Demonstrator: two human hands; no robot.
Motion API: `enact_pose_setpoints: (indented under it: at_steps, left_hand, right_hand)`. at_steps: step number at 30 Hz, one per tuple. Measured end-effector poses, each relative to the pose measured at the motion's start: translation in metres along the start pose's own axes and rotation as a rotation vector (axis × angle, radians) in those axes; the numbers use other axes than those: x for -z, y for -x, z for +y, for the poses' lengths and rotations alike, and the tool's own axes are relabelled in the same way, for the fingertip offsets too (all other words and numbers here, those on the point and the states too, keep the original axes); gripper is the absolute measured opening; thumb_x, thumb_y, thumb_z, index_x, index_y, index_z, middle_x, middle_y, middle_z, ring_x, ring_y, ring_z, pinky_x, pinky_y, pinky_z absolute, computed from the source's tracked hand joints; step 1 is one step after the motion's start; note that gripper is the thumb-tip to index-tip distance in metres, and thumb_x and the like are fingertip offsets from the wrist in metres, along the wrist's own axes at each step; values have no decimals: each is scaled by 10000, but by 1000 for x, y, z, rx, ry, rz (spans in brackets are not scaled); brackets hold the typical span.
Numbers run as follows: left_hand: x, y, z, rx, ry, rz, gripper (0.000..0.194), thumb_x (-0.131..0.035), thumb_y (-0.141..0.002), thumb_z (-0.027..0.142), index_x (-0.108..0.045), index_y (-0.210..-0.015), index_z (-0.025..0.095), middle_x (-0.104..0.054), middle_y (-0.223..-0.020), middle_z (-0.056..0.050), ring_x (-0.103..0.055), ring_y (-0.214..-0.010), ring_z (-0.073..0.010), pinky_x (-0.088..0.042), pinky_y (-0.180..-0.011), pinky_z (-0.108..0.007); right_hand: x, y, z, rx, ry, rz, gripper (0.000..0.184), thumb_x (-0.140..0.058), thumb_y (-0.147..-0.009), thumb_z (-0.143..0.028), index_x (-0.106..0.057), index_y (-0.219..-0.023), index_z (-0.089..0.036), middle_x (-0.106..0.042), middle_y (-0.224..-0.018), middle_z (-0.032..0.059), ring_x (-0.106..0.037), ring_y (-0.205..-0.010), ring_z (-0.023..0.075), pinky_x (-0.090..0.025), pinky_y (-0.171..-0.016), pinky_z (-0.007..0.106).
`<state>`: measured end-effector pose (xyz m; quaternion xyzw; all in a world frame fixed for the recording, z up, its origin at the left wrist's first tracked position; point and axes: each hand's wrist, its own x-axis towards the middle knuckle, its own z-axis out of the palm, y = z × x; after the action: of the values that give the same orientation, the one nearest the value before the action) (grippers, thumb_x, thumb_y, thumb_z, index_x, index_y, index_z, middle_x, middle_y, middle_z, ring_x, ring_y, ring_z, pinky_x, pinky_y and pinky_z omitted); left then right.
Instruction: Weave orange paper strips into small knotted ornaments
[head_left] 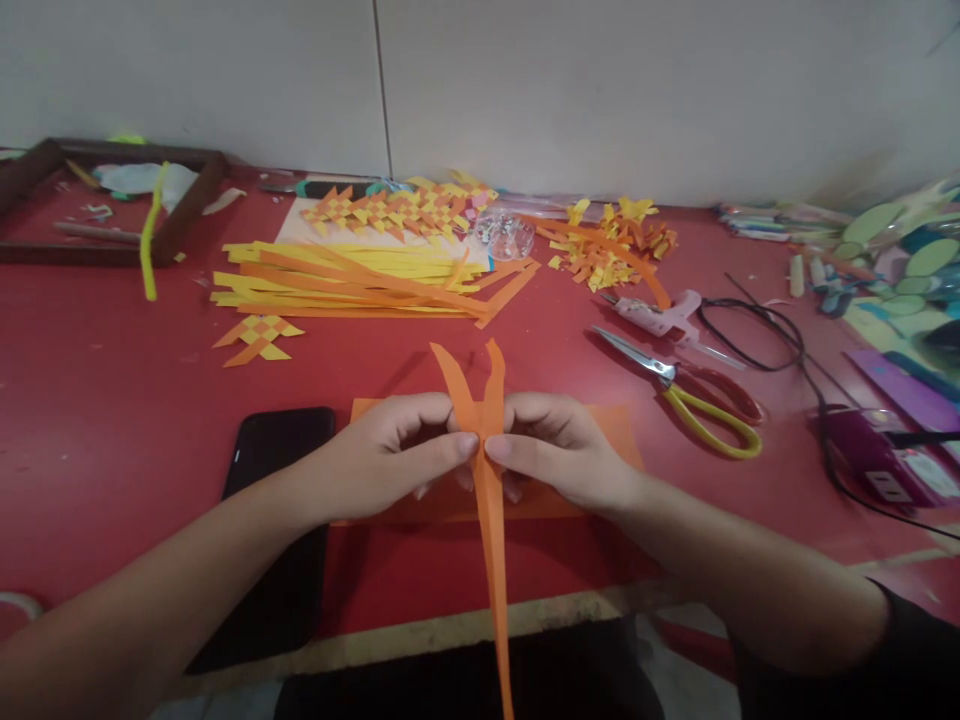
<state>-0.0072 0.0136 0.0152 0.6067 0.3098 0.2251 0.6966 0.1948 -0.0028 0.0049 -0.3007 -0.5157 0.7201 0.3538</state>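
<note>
Fingers [439,457] of the left hand [375,455] and the right hand [574,458] pinch a long, narrow orange paper strip [491,510] from either side, tips close together but apart, probably to press its layers flat while two top ends splay free. The strip is at the centre, above a flat orange paper sheet [409,508], its tail running down across the near edge of the red tabletop [112,400]; whether it is one doubled length or two cannot be told. Yellow and orange paper strips [352,280] lie heaped just beyond, seemingly for easy reach, while steel scissors with red and yellow handles [667,376] rest to the right, apart from the hands, perhaps to leave working room.
</note>
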Motion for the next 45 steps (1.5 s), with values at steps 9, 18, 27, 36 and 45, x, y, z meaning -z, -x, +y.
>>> enact_pose_setpoints:
  at_steps: [9, 18, 27, 36, 45]
  left_hand:
    - [0, 0, 1, -7, 36, 90, 163, -538, -938, 243, -633, -836, 159, -573, -661, 52, -454, -489, -32, -378, -452, -125]
    - [1, 2, 1, 79, -10, -42, 225, -555, -934, 348, -616, -835, 155, -575, -646, 38, -479, -515, -58, -394, -486, -165]
    - [1, 1, 0, 53, -54, -5, 206, -558, -931, 343, -624, -898, 151, -607, -689, 23, -476, -510, -57, -380, -467, -162]
    - [1, 0, 0, 36, 45, 32, 216, -550, -939, 344, -636, -880, 154, -596, -685, 24, -443, -513, -58, -362, -469, -164]
    - [0, 4, 5, 52, -29, -94, 232, -538, -946, 344, -656, -918, 146, -622, -749, 0, -483, -559, -72, -393, -503, -180]
  right_hand:
    - [1, 1, 1, 44, 146, 103, 240, -672, -873, -347, -609, -749, -151, -555, -577, -30, -459, -452, 57, -353, -416, 186]
    - [1, -2, 1, 42, 157, 165, 267, -672, -870, -372, -596, -736, -153, -521, -542, -47, -460, -451, 57, -355, -427, 185]
    - [-2, -1, -2, 9, 144, 112, 292, -686, -852, -371, -560, -694, -161, -503, -554, -47, -420, -490, 63, -326, -459, 203]
    - [0, -1, 1, 43, 167, 173, 308, -668, -872, -387, -530, -700, -173, -511, -534, -51, -450, -441, 59, -335, -420, 184]
    - [0, -1, -1, -20, 95, 118, 345, -668, -865, -428, -563, -674, -161, -533, -531, -40, -471, -451, 65, -347, -431, 191]
